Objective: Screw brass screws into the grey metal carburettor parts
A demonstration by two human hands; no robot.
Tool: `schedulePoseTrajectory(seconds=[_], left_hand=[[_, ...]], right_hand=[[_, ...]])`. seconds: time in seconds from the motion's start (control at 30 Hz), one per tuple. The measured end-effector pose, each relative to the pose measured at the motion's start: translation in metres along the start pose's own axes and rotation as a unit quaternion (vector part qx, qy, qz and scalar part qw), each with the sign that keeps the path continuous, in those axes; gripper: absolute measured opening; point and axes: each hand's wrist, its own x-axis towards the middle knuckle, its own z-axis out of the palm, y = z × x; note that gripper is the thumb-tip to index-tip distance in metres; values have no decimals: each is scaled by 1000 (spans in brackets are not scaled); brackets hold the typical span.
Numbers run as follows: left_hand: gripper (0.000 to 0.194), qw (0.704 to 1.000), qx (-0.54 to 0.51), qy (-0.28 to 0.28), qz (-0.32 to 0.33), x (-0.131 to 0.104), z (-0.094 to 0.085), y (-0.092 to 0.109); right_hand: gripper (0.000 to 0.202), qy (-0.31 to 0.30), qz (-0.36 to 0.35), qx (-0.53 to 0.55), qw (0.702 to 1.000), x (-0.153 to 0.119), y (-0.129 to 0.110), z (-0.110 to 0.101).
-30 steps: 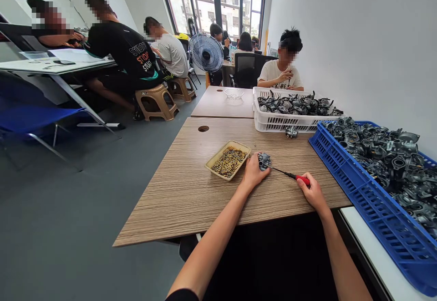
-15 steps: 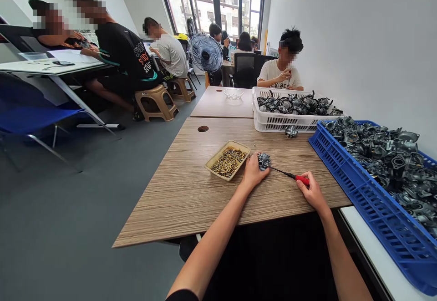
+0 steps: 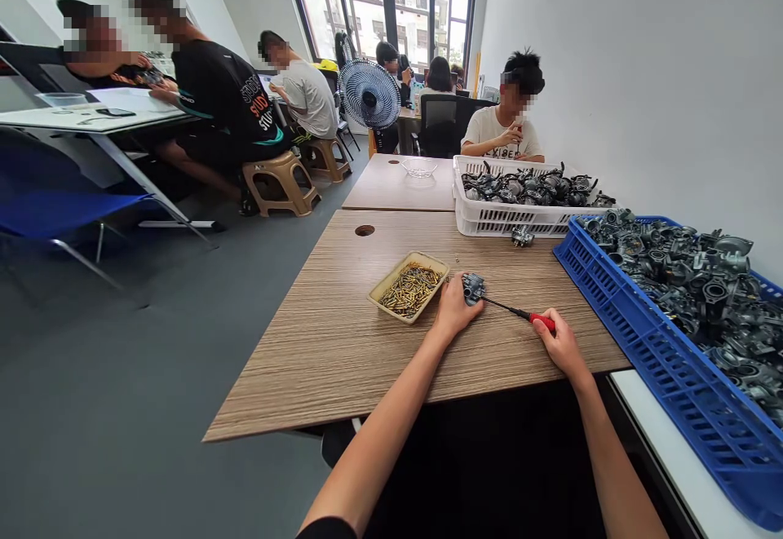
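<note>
Working just right of centre frame, the left hand (image 3: 453, 311) grips a grey metal part (image 3: 473, 286), the right hand (image 3: 561, 345) a red-handled screwdriver (image 3: 519, 313) set to it; I'd judge it unfinished, more parts (image 3: 713, 294) filling the blue plastic basket (image 3: 666, 368), lower right.

Your table (image 3: 294, 368) is bearing a shallow tray (image 3: 387, 280) toward its left edge, a white crate (image 3: 468, 225) at its far edge, a metal part (image 3: 522, 236) beside that, and a blue crate (image 3: 617, 298) along its right edge.
</note>
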Motion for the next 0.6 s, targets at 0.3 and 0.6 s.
schedulePoseTrajectory(seconds=[0.3,0.6], left_hand=[[59,1000,-5,3,-1,-1,0,-1],[60,1000,-5,4,0,-1,0,-1]], right_hand=[[35,-6,3,7,1000,-2,0,1],[36,-1,6,1,1000,-1,1,0]])
